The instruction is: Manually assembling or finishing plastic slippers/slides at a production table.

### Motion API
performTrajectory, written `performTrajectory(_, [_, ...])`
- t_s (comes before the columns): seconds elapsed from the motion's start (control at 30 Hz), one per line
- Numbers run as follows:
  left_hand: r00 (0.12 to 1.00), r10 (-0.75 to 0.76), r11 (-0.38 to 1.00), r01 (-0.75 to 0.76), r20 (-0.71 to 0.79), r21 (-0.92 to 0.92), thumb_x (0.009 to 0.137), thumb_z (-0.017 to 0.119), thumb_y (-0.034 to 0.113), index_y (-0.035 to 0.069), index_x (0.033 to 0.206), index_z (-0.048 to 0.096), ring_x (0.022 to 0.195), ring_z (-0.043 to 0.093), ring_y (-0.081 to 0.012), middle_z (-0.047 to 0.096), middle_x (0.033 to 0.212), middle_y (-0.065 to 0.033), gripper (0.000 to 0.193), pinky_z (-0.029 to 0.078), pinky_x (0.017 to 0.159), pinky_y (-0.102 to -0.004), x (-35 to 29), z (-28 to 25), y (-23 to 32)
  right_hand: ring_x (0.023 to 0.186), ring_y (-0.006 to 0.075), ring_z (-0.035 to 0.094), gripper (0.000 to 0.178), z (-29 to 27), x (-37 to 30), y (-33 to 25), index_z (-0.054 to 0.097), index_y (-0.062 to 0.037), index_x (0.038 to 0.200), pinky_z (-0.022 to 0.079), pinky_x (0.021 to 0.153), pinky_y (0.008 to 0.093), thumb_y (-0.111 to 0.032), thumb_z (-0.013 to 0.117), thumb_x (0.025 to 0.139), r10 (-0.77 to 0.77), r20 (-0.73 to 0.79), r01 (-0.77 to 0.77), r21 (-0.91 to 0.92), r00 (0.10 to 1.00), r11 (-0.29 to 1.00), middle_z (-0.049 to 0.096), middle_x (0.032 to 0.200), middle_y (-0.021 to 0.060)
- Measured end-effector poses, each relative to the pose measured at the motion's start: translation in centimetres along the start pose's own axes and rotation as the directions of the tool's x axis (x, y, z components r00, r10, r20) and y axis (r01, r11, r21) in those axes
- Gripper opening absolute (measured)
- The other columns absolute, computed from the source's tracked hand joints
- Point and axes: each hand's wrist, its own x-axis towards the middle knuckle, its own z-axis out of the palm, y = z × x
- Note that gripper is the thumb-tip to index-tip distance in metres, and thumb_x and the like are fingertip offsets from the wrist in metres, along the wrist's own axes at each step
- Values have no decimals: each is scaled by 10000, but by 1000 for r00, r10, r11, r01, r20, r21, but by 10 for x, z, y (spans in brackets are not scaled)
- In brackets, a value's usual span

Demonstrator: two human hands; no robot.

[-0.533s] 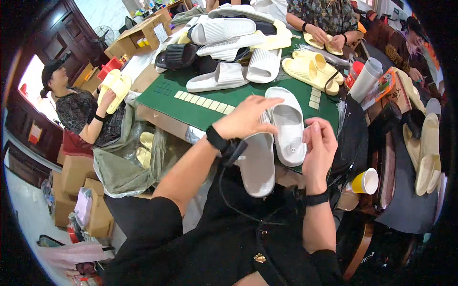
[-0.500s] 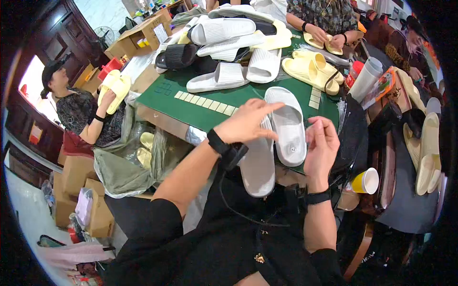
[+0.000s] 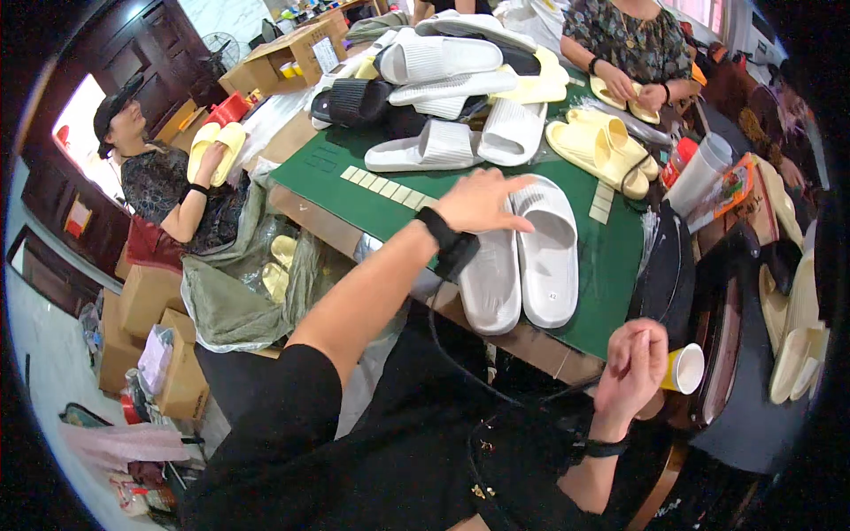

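Observation:
A pair of white slippers lies side by side at the near edge of the green table mat, heels toward me. The right slipper has a small white sticker on its heel. My left hand is over the strap of the left slipper, hiding most of that strap. Its thumb and forefinger stretch apart toward the right slipper. Beyond the mat's front corner, my right hand is raised beside a yellow paper cup. Its fingertips are pressed together; whether they hold anything is hidden.
Rows of small pale stickers run along the mat. Behind them is a pile of white and black slippers, with yellow slippers to the right. Two people handle yellow slippers across and left. Cartons stand at left.
My right hand has moved away from the right slipper, down and right toward the cup. The left slipper has come level with the right one, my left hand still over it.

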Motion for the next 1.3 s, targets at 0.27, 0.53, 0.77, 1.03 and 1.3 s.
performTrajectory(0.27, [979, -203, 979, 202, -17, -34, 720, 634, 274, 258, 1191, 622, 947, 594, -400, 626, 929, -167, 471, 456, 817, -538, 8, 32, 31, 526, 48, 331, 146, -30, -25, 27, 575, 2, 952, 233, 482, 220, -125, 517, 995, 167, 27, -161, -151, 986, 975, 380, 607, -32])
performTrajectory(0.53, [826, -352, 816, 501, -440, 288, 697, 660, 251, 226, 1175, 638, 871, 621, -379, 628, 895, -192, 480, 489, 780, -484, -54, -91, -97, 521, 45, 333, 151, -30, -26, 38, 572, 7, 937, 252, 490, 210, -117, 513, 999, 231, 68, -211, -226, 970, 951, 377, 596, -36])
performTrajectory(0.77, [848, -262, 914, 371, -461, 164, 798, 721, 288, 126, 1284, 600, 941, 630, -326, 657, 966, -187, 526, 482, 871, -401, -86, -120, -162, 472, 52, 352, 167, -13, -33, 31, 560, -4, 890, 260, 439, 210, -135, 531, 988, 264, 203, -226, -191, 943, 955, 419, 574, -14])
performTrajectory(1.03, [870, 493, 508, -268, 21, -819, 830, 731, 406, 8, 1183, 632, 1041, 608, -260, 652, 1121, -112, 541, 475, 919, -388, -163, -172, 12, 439, 164, 488, 210, -37, -18, -86, 568, -23, 825, 364, 430, 273, -183, 594, 959, -192, 954, -390, 272, 231, 880, 604, 655, 113])
performTrajectory(1.3, [186, 979, 56, -634, -82, -772, 990, 321, 214, 24, 1126, 615, 1030, 597, -271, 613, 1063, -154, 376, 453, 943, -413, -260, -250, 98, 499, 144, 427, 243, 11, -81, -191, 616, -23, 860, 265, 474, 324, -231, 547, 967, -295, 955, -184, 285, -31, 941, 422, 615, 1])
